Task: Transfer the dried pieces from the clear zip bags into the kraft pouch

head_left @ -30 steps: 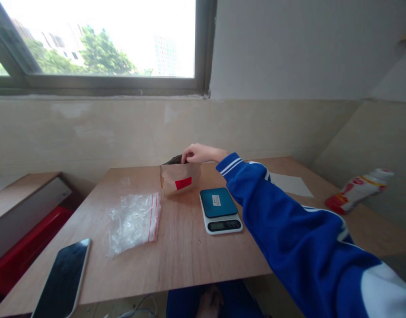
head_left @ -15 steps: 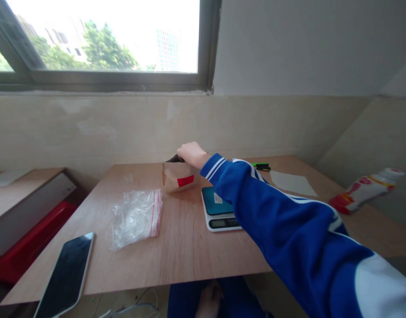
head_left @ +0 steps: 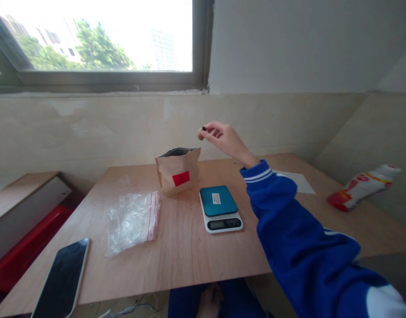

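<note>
My right hand is raised above the back of the table, pinching a small brown piece with a dark spot between thumb and fingers. Below and left of it stands a brown paper bag with a red label, its top open. A kitchen scale with a teal plate and white body lies in front, nothing on its plate. My left hand rests low in my lap below the table edge, its fingers too dim to make out.
Clear zip bags lie left of the paper bag, and a phone at the front left. White paper and a tilted red-and-white bottle are on the right. The wall is behind the table.
My right hand has come up out of the paper bag and moved right, now with the small brown piece. The bag's opening and the whole scale are uncovered.
</note>
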`<state>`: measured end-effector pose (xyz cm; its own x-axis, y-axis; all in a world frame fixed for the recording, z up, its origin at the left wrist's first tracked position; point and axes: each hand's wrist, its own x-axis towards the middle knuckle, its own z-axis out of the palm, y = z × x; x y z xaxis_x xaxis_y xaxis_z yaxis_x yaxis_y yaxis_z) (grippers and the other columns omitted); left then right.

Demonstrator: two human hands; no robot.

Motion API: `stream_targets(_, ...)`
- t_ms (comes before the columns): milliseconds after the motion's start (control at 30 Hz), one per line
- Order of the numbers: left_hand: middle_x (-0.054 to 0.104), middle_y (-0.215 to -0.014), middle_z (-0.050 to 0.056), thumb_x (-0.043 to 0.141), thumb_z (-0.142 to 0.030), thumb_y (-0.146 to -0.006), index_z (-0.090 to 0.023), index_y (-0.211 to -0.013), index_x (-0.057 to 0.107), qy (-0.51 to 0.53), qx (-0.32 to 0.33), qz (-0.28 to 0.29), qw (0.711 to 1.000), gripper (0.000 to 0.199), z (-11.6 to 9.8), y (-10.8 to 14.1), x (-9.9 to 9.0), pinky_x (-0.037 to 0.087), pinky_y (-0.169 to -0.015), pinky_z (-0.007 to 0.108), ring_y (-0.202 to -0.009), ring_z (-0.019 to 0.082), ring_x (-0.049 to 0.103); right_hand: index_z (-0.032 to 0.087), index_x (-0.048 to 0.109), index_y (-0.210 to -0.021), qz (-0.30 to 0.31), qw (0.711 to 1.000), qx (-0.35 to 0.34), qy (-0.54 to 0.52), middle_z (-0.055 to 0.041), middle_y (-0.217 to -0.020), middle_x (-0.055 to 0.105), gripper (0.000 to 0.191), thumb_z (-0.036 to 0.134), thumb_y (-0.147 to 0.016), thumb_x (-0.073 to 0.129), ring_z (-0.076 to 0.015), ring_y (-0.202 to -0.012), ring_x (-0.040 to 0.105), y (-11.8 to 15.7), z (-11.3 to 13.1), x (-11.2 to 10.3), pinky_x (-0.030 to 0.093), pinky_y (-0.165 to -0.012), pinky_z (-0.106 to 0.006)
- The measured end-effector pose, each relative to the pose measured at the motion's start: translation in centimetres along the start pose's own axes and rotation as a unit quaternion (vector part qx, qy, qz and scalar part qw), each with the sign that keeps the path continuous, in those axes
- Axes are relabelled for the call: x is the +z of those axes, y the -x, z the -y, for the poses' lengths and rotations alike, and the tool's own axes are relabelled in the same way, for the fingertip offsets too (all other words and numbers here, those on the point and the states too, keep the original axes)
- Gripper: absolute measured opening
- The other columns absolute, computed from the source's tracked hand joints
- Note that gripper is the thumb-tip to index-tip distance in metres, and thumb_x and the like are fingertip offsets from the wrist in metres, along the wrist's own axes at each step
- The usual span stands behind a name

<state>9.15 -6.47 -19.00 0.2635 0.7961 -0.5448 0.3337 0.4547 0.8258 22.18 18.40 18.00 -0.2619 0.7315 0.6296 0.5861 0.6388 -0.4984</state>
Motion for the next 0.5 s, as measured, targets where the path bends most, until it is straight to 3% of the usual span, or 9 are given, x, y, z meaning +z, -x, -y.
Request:
stream_targets(33,0.041,-0.053,-0.004,0.032,-0.006,-0.086,-0.022,-0.061,0.045,0.002,-0.003,0.001,1.0,0.032,0.0,0.0,0.0,0.038,-0.062,0.026,-0.053,0.014,0.045,0.013,0.069,-0.095,0.001,0.999,0.024,-0.032,-0.0048,-0.091,0.07,0.037,0.044,-0.091,0.05,-0.011,-0.073,0.058,1.6,-0.6,-0.8,0.042,-0.066,-0.023)
stream_targets(133,0.039,-0.05,-0.005,0.034,-0.009,-0.087,-0.022,-0.059,0.044,0.009,-0.008,0.004,1.0,0.032,0.2,-0.2,0.3,0.037,-0.06,0.026,-0.05,0.013,0.042,0.013,0.069,-0.088,0.086,0.984,0.113,-0.11,-0.0065,-0.091,0.072,0.038,0.045,-0.09,0.049,-0.0136,-0.079,0.062,7.0,-3.5,-1.4,0.044,-0.062,-0.023)
stream_targets(233,0.037,-0.047,-0.005,0.038,-0.013,-0.087,-0.022,-0.058,0.044,0.014,-0.008,0.01,1.0,0.031,0.3,-0.5,0.7,0.037,-0.059,0.026,-0.048,0.014,0.041,0.013,0.07,-0.089,0.149,0.956,0.218,-0.131,-0.0078,-0.087,0.074,0.033,0.04,-0.088,0.052,-0.015,-0.074,0.064,11.9,-6.6,0.2,0.046,-0.059,-0.024)
stream_targets(300,0.037,-0.047,-0.006,0.041,-0.016,-0.086,-0.022,-0.058,0.044,0.015,-0.009,0.011,1.0,0.029,0.4,-0.7,0.9,0.037,-0.059,0.026,-0.048,0.013,0.04,0.014,0.071,-0.082,0.171,0.949,0.228,-0.131,-0.008,-0.085,0.074,0.032,0.037,-0.09,0.05,-0.0155,-0.074,0.065,14.3,-8.1,1.8,0.048,-0.061,-0.025)
stream_targets(400,0.037,-0.048,-0.006,0.046,-0.019,-0.085,-0.022,-0.057,0.045,0.016,-0.017,0.004,1.0,0.028,0.2,-0.8,1.1,0.037,-0.059,0.026,-0.048,0.013,0.04,0.015,0.07,-0.076,0.17,0.949,0.236,-0.121,-0.0056,-0.078,0.073,0.028,0.033,-0.088,0.053,-0.0166,-0.074,0.065,16.0,-9.5,4.0,0.05,-0.066,-0.027)
stream_targets(500,0.039,-0.048,-0.006,0.048,-0.019,-0.084,-0.022,-0.057,0.047,0.02,-0.026,-0.004,0.999,0.027,-0.1,-0.6,1.1,0.037,-0.059,0.026,-0.049,0.013,0.042,0.015,0.068,-0.093,0.114,0.957,0.256,-0.077,-0.0043,-0.078,0.069,0.02,0.03,-0.082,0.061,-0.0179,-0.074,0.063,16.3,-10.8,5.2,0.051,-0.069,-0.032)
